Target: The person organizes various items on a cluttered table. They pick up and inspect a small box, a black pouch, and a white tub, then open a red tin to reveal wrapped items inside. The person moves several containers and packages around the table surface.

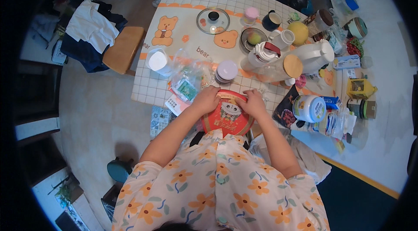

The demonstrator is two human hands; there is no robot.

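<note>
A round red tin [225,123] with a printed cartoon figure and gold lettering lies against my body at the table's near edge. My left hand [207,100] grips its far left rim, and my right hand [253,103] holds the far right side, fingers over the top. Just beyond the tin stands a lidded jar [226,71] with a pale lilac lid. Left of that, clear plastic bags with a green packet [186,90] lie near my left hand. A white printed card [176,104] sticks out below them.
A glass pot lid [213,21], a bowl with a fruit [253,38], a white-and-red bottle [264,52], a wooden-lidded glass jar [289,67] and a white kettle [315,54] stand on the table. A blue-lidded tub [309,108] is at right. A wooden chair [125,50] stands left.
</note>
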